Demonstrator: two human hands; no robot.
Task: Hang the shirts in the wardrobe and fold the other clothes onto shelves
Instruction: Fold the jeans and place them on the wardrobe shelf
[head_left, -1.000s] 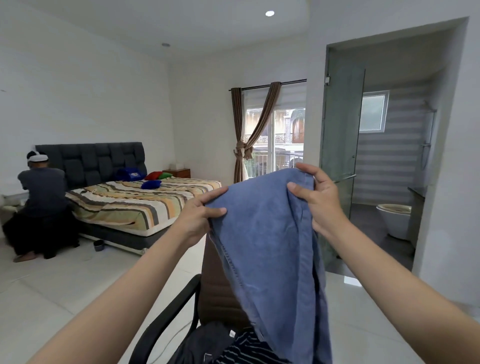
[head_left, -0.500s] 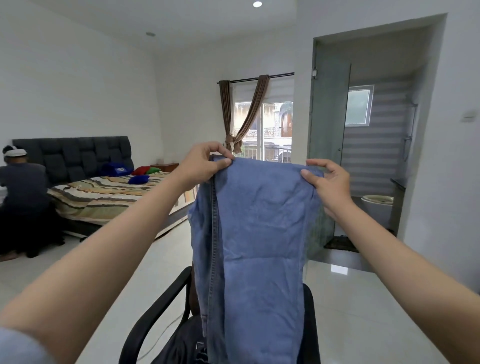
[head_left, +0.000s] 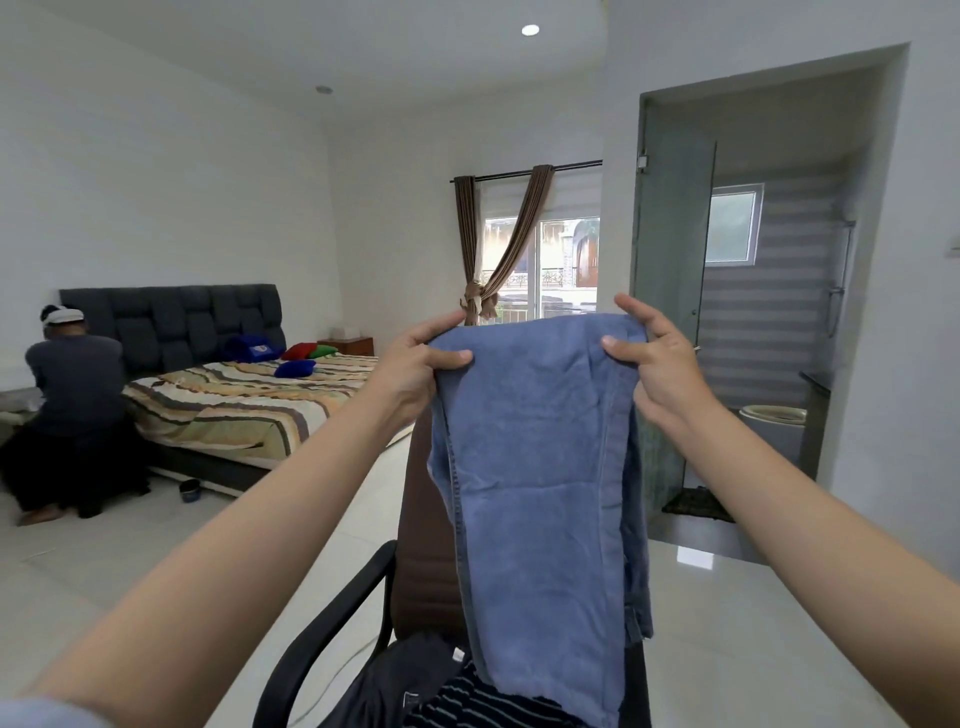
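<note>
White walls and glossy pale floor tiles (head_left: 727, 623) frame a bedroom. At centre, both arms reach forward and hold up a pair of blue jeans (head_left: 540, 467). The left hand (head_left: 415, 364) pinches the top edge at its ten o'clock corner, thumb in front and fingers behind. The right hand (head_left: 660, 364) pinches the two o'clock corner the same way, so both hands are clamped on the cloth, which hangs straight down between them.

The denim is soft, faintly creased and folded lengthwise into a long panel, with stitched seams running down both sides. Its lower end reaches a heap of dark clothes (head_left: 415, 686), one with thin pale stripes, piled on the seat of an office chair (head_left: 423, 519) with a brown ribbed back and black curved armrests. Whether the hem touches the heap I cannot tell.

At nine o'clock stands a bed (head_left: 244, 405) with a striped cover and dark tufted headboard; a second person (head_left: 72, 410) crouches at its near end. At twelve o'clock, brown curtains (head_left: 498, 249) are tied back at a window. At two o'clock, a glass door (head_left: 670, 234) stands open to a bathroom. Bare floor lies on either side of the chair.
</note>
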